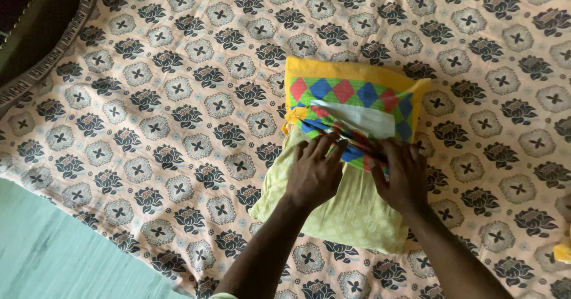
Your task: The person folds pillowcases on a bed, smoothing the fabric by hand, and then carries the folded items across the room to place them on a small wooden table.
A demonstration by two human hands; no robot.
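Head view, looking straight down: a bed covered by a peach bedsheet (178, 96) printed with dark flower and medallion shapes fills almost the whole picture. Its lower left edge runs along a pale green floor (53, 245), and a dark patterned border shows at the upper left corner.

Right of the bed's middle lies a pale yellow-green pillow (351, 210). A yellow pillowcase (357, 94) with a band of red, blue and green diamonds covers its far end, with the open edge bunched across the pillow's middle.

Your left hand (315, 174) rests on that bunched edge, fingers slightly spread and curled, pressing the cloth down. Your right hand (404, 177) is just beside it, fingers closed on the gathered cloth. Both forearms come in from the bottom edge.

Risks, as a judgement: the case looks snug, so pulling one side harder than the other could twist it or jam the pillow's corners. Gripping only the thin bunched edge may let it slip free. The pillow's near end is bare and unheld, so a firm tug could slide it toward the bed's near edge.
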